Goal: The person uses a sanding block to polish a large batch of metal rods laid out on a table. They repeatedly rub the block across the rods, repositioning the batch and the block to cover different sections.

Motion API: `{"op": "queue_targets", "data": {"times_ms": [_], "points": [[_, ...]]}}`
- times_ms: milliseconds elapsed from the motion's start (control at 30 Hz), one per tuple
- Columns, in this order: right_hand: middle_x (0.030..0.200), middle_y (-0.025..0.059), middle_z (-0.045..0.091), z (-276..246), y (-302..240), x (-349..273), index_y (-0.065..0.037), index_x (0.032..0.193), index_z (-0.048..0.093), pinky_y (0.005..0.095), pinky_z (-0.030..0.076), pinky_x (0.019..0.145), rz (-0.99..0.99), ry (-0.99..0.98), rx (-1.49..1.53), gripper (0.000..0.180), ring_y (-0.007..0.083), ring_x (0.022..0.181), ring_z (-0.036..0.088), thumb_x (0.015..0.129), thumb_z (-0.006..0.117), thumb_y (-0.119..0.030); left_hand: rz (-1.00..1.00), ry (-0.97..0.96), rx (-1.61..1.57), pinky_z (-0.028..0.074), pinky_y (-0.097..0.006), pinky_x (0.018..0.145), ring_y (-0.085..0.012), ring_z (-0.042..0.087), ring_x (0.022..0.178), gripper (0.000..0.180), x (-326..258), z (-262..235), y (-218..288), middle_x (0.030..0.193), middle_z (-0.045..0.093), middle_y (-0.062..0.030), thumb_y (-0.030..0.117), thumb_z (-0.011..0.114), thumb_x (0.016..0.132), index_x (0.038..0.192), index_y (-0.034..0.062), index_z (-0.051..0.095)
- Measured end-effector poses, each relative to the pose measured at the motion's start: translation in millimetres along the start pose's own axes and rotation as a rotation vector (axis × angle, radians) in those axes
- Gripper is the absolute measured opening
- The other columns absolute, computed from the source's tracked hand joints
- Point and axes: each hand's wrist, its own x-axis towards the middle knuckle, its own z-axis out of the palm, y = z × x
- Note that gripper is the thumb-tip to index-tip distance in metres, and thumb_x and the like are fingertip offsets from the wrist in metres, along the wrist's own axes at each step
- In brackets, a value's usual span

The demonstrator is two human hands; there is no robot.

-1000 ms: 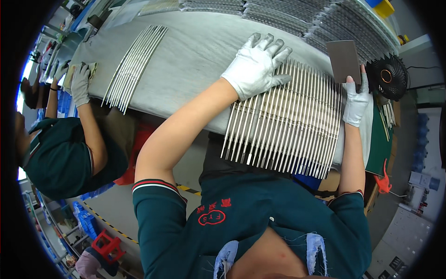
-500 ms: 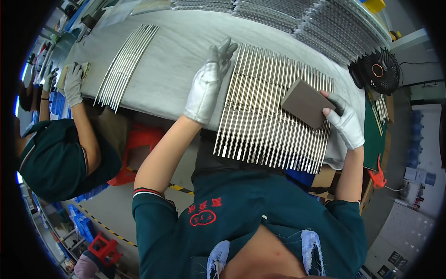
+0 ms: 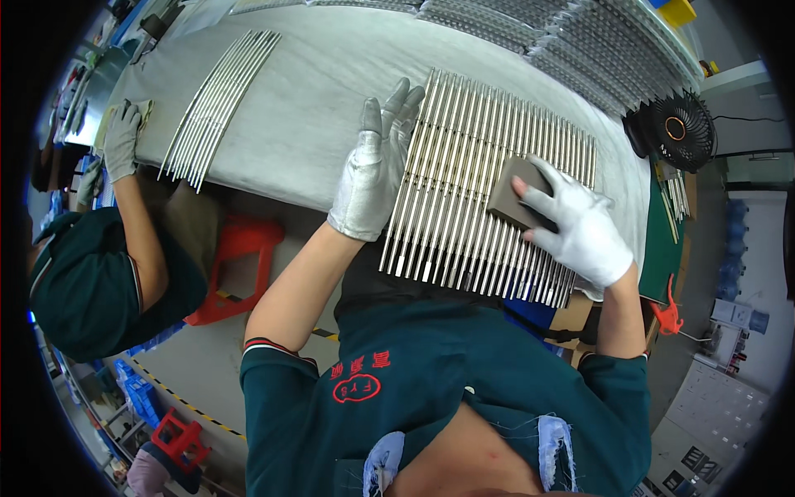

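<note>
A flat row of long shiny metal rods [image 3: 464, 157] lies on the grey table [image 3: 331, 91] in front of me. My left hand [image 3: 377, 166], in a white glove, rests flat with fingers spread on the left edge of the rods. My right hand [image 3: 575, 224], also gloved, presses a brown-grey sanding block [image 3: 509, 197] onto the right part of the rods.
A second bundle of rods [image 3: 219, 103] lies at the table's left, near a co-worker's gloved hand [image 3: 122, 141]. Stacked rod racks [image 3: 580, 37] fill the far edge. A small black fan [image 3: 675, 132] stands at the right. A red stool [image 3: 236, 257] sits below.
My right hand has slid the sanding block down and left across the rods, toward me. My left hand has shifted slightly down along the rods' left edge.
</note>
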Motion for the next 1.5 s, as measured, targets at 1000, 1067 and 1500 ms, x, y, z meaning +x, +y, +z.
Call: {"op": "queue_targets", "data": {"times_ms": [1000, 1067, 1500], "points": [[0.145, 0.0164, 0.045, 18, -42, 77, -0.021, 0.138, 0.057, 0.0580, 0.046, 0.097, -0.276, 0.110, 0.027, 0.057, 0.0358, 0.124, 0.053, 0.084, 0.072, -0.030, -0.010, -0.050, 0.284, 0.019, -0.041, 0.123, -0.0291, 0.023, 0.149, 0.086, 2, 8, 6, 0.160, 0.027, -0.0180, 0.068, 0.024, 0.100, 0.157, 0.0040, 0.021], [0.147, 0.0170, 0.045, 18, -27, 76, -0.022, 0.140, 0.056, 0.0568, 0.045, 0.099, -0.314, 0.115, 0.023, 0.059, 0.0362, 0.124, 0.052, 0.084, 0.072, -0.030, -0.056, -0.034, 0.176, 0.024, -0.041, 0.122, -0.0286, 0.023, 0.149, 0.084, -3, 12, 11, 0.161, 0.023, -0.0167, 0.068, 0.027, 0.099, 0.158, 0.0079, 0.019], [0.151, 0.0151, 0.044, -5, 60, -41, -0.022, 0.132, 0.065, 0.0447, 0.029, 0.115, -0.026, -0.007, 0.120, 0.060, 0.0362, 0.135, 0.041, 0.073, 0.078, -0.022, -0.015, -0.013, 0.269, 0.017, -0.041, 0.123, -0.0267, 0.022, 0.149, 0.089, 2, 13, -6, 0.160, 0.027, -0.0175, 0.069, 0.029, 0.099, 0.157, 0.0023, 0.020]]}}
